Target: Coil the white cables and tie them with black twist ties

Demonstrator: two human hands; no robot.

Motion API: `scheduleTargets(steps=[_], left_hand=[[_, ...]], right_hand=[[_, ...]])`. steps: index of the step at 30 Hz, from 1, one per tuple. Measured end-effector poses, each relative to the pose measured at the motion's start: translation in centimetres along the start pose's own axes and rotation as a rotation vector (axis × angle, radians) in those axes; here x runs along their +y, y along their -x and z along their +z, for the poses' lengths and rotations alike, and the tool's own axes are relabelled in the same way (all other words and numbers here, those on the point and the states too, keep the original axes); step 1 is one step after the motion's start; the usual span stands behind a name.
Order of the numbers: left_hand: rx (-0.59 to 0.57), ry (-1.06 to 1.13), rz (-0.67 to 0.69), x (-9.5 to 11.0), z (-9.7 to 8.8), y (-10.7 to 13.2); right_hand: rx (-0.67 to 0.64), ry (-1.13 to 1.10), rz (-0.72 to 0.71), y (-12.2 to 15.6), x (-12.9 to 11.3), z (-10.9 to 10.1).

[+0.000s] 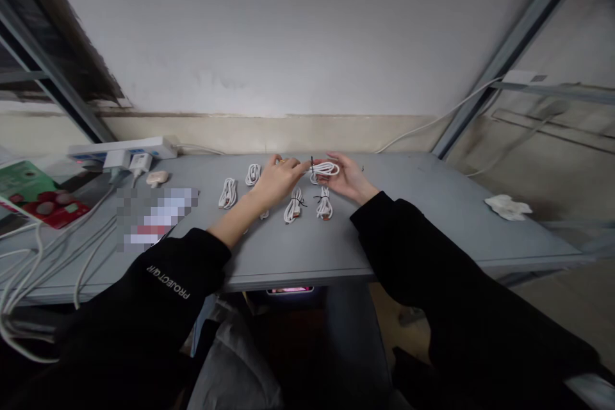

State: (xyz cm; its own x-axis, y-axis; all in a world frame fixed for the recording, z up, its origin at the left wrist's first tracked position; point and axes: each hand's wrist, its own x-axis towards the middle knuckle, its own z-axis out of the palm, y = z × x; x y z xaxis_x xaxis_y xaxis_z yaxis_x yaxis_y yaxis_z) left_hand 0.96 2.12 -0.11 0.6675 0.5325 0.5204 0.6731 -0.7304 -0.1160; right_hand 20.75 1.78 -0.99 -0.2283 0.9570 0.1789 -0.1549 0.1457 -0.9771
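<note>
From the head-worn camera, a person's right hand (353,180) gripped the looped end of a white coiled cable (328,169) above a grey, flat tabletop (413,211), while the left hand (282,177) reached its thin black tie (312,164) (whether it pinched the tie could not be told). Two tied white cable bundles (325,205) lay nearest, apparently finished; two loosely looped white bundles (228,193) farther left showed no clear tie and probably awaited one. The count: two hands, one raised coil, four resting bundles in plain sight and at least one partly hidden by the left forearm (237,216).
</note>
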Motion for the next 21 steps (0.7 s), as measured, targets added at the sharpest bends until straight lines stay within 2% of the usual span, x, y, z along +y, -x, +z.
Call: scheduleTargets(steps=[4, 8, 12, 21], left_hand=[[-0.032, -0.03, 0.073, 0.0, 0.4, 0.1], [-0.021, 0.048, 0.039, 0.0, 0.7, 0.2], [-0.019, 0.069, 0.015, -0.2, 0.8, 0.1], [-0.022, -0.094, 0.048, 0.0, 0.5, 0.2]], right_hand=[[-0.003, 0.05, -0.021, 0.5, 0.0, 0.5], [-0.029, 0.11, -0.044, 0.7, 0.3, 0.8], [0.037, 0.147, -0.102, 0.5, 0.9, 0.9], [0.161, 0.16, -0.131, 0.1, 1.1, 1.0]])
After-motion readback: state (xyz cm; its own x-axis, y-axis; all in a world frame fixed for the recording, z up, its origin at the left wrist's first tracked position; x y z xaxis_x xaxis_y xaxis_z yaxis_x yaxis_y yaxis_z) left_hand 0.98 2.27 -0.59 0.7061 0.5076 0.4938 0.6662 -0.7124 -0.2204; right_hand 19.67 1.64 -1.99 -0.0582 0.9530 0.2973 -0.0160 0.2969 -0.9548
